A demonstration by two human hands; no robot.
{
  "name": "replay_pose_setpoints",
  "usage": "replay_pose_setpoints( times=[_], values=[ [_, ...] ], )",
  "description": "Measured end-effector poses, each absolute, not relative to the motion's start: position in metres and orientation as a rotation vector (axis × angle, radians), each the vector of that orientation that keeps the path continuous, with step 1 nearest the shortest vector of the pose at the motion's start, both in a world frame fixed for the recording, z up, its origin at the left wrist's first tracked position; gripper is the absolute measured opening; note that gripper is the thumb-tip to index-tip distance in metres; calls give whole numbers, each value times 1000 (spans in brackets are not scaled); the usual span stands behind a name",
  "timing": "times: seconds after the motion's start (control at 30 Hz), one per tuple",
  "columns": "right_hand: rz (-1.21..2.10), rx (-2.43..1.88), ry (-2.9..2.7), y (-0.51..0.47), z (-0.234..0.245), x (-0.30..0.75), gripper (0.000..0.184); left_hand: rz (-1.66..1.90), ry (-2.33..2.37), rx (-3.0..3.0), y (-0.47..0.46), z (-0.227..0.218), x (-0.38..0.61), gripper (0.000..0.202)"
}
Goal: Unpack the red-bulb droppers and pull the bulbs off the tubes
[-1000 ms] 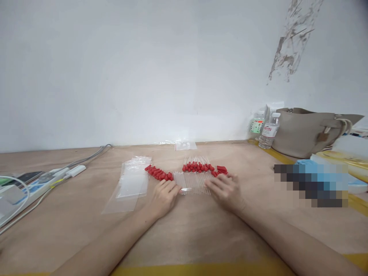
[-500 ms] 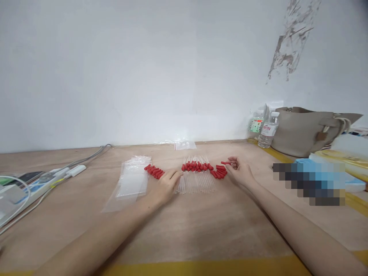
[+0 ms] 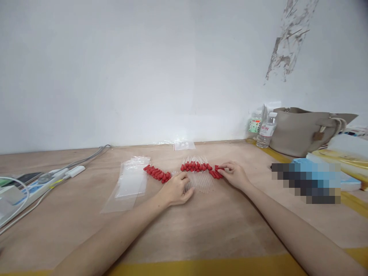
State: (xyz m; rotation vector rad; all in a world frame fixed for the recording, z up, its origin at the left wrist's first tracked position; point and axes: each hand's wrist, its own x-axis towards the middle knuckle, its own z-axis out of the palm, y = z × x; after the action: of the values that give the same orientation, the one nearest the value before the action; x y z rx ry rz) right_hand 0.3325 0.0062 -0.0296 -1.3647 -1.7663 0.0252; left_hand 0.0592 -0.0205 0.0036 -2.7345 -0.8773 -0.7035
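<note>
My left hand [image 3: 178, 188] rests over the left end of a row of thin clear tubes [image 3: 202, 181], fingers bent and thumb apart from them. Whether it touches a tube is hard to see. Behind the row lie more clear tubes with red rubber bulbs [image 3: 195, 166] on their near ends, like droppers. With thumb and fingertips, my right hand [image 3: 234, 174] pinches a red rubber bulb [image 3: 220, 167] at the small right-hand pile. Another slanting line of red bulbs [image 3: 156, 173] lies just left of my left hand.
Clear plastic bags [image 3: 132, 180] lie left of the bulbs. A power strip [image 3: 43, 184] with cables is at the far left. Two bottles [image 3: 266, 130] and a grey-beige handbag [image 3: 299, 132] stand at the back right. A blue packet [image 3: 304, 168] lies in front of the bag.
My right hand has moved left and down to the bulb pile; the bulb it held raised no longer shows there. My left hand has shifted right, its thumb now spread.
</note>
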Motion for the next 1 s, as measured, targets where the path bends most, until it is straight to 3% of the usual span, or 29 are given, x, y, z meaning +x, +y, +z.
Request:
replay_pose_setpoints(
  times=[0.3, 0.67, 0.83, 1.0],
  values=[
    [-54, -1371, -1699, 3, -30, 327, 22, -772, -904, -2752, -25, 2, 52, 30],
    [-78, -1609, -1952, 0, -1, 302, 21, -1047, -896, -2665, -37, -4, 13, 15],
    [-100, -1836, -1919, 16, 6, 284, 37, -1071, -894, -2665, -35, -6, 14, 12],
    [-67, -1852, -1917, 25, 3, 278, 24, -1092, -889, -2643, -34, -7, 14, 10]
  ],
)
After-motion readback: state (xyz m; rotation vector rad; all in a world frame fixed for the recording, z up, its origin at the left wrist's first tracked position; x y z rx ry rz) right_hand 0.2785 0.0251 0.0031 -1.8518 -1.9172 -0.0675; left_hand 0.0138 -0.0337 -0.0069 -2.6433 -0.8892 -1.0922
